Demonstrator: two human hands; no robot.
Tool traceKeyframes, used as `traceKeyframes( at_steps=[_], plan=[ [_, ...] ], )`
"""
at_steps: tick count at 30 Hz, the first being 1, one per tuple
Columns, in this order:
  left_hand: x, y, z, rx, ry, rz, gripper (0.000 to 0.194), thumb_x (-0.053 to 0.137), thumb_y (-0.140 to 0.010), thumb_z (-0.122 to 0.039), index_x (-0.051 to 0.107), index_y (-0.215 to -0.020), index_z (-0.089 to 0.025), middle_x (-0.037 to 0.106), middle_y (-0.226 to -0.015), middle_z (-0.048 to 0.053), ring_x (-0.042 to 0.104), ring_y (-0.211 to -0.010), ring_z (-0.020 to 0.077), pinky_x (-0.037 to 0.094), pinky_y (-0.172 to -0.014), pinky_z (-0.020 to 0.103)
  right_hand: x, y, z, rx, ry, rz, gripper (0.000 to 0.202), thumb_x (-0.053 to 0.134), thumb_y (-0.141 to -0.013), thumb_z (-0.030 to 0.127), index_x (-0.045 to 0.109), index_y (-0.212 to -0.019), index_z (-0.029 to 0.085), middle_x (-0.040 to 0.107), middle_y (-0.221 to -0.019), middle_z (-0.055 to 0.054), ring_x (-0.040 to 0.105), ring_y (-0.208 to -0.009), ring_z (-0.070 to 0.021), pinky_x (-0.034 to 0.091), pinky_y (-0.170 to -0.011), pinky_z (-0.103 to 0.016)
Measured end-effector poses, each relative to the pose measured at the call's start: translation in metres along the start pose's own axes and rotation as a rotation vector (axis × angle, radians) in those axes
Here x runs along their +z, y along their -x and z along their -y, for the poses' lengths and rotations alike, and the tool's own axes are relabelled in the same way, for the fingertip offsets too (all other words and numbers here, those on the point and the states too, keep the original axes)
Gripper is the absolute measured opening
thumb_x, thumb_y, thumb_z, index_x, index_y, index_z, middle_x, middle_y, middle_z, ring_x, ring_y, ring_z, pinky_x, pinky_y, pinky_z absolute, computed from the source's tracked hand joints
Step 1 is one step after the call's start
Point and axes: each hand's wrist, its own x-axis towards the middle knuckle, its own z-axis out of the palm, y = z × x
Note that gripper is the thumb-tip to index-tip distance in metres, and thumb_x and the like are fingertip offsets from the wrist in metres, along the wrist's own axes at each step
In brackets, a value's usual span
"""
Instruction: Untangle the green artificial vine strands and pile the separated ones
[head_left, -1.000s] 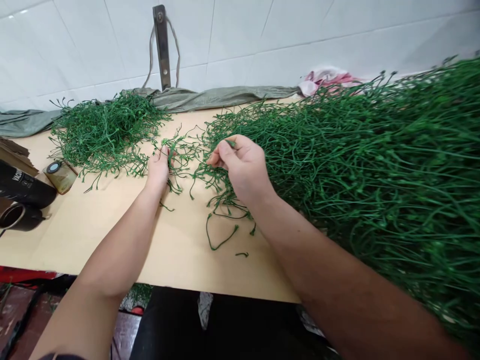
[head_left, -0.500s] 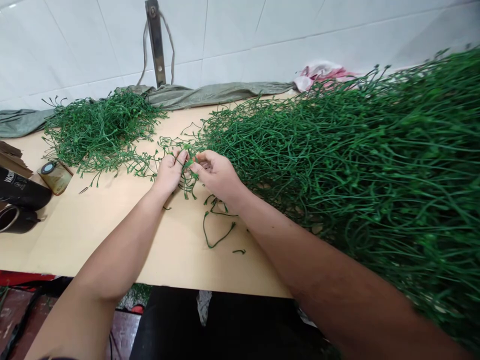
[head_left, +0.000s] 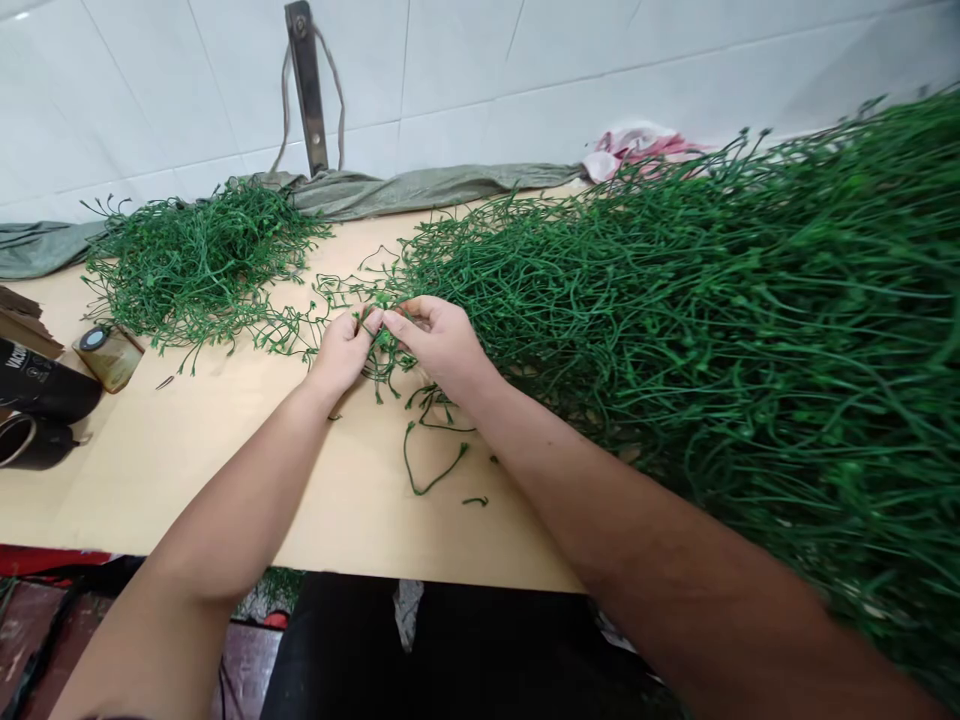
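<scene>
Thin green plastic-looking stems with small branched tips gather between my hands over the tan table (head_left: 345, 500). My left hand (head_left: 346, 350) pinches a green stem (head_left: 381, 300), its thumb toward the right. Against it, my right hand (head_left: 442, 345) closes thumb and fingers on the same stem; the thumb tips meet or nearly meet. More stems hang below the fingers. A large pile of green stems (head_left: 675, 290) lies just right of my right hand, partly behind it. Left of my hands is a smaller pile of stems (head_left: 202, 255).
A bent loose stem (head_left: 431, 485) and a short piece (head_left: 475, 501) lie near the table's front. At left stand a black tumbler (head_left: 45, 380), a black mug (head_left: 34, 440) and a jar (head_left: 109, 358). Grey-green cloth (head_left: 435, 187) and a pink-white cloth (head_left: 637, 150) line the wall.
My hands have come together, the right thumb moving in against the left thumb at the stem. The view has shifted slightly; the piles look the same.
</scene>
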Motion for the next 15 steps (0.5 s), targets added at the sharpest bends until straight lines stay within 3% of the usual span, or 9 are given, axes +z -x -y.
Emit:
traceKeyframes(
  at_steps=[5, 9, 15],
  plan=[
    [-0.0003, -0.0001, -0.0007, 0.005, 0.012, 0.048, 0.030, 0.066, -0.072, -0.040, 0.050, -0.066, -0.015, 0.046, -0.061, -0.004, 0.041, -0.060, 0.0074, 0.037, -0.059, 0.020, -0.0005, -0.0006, -0.0020, -0.031, 0.085, -0.006, 0.016, 0.066, -0.067, 0.018, 0.051, -0.062, 0.016, 0.042, -0.047, 0.008, 0.035, -0.045, -0.0039, 0.029, -0.045, -0.021],
    [0.0004, -0.0005, 0.0002, -0.008, 0.091, 0.087, 0.026, 0.061, -0.077, -0.038, 0.052, -0.067, -0.015, 0.048, -0.062, -0.003, 0.044, -0.062, 0.0078, 0.039, -0.064, 0.020, -0.0021, -0.0022, -0.0011, -0.026, 0.022, 0.005, 0.018, 0.066, -0.067, 0.018, 0.050, -0.060, 0.017, 0.044, -0.048, 0.008, 0.037, -0.045, -0.0041, 0.031, -0.046, -0.021],
    [0.0006, -0.0034, -0.0015, -0.075, 0.132, -0.036, 0.025, 0.055, -0.082, -0.033, 0.051, -0.066, -0.016, 0.051, -0.062, -0.002, 0.046, -0.062, 0.0081, 0.041, -0.063, 0.020, -0.0011, 0.0006, 0.0008, -0.118, -0.029, 0.030, 0.023, 0.070, -0.065, 0.030, 0.050, -0.060, 0.019, 0.049, -0.051, 0.005, 0.040, -0.049, -0.0061, 0.033, -0.047, -0.022]
  ],
)
